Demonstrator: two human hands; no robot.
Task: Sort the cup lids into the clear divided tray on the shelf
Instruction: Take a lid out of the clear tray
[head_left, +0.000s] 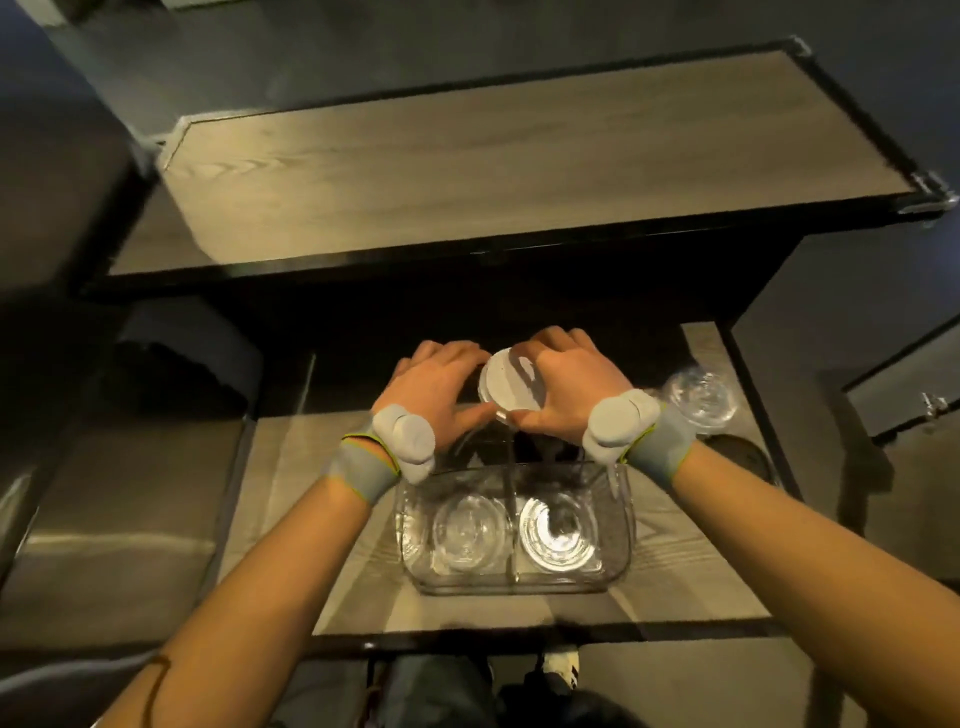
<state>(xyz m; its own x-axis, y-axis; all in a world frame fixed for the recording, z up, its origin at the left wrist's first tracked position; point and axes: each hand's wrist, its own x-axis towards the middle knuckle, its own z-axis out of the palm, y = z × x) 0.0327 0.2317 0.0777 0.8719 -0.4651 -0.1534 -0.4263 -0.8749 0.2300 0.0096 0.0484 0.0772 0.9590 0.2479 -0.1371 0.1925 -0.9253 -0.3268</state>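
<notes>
A clear divided tray (410, 566) stands on the wooden shelf (291, 467). Its near left compartment holds a clear domed lid (470, 530). A clear flat lid (558, 530) lies in the near right one. Both hands reach over the tray's far half. My right hand (563, 387) grips a white lid (506, 384) from the right, held tilted above the far compartments. On the lid's left edge rests my left hand (439, 387), thumb touching it. Dark contents under the hands are hidden.
A stack of clear lids (701, 397) sits at the shelf's far right, beside a dark round lid (743, 457). A higher wooden shelf (519, 156) overhangs the far side. Dark shapes sit at the far left. My feet show below the shelf's front edge.
</notes>
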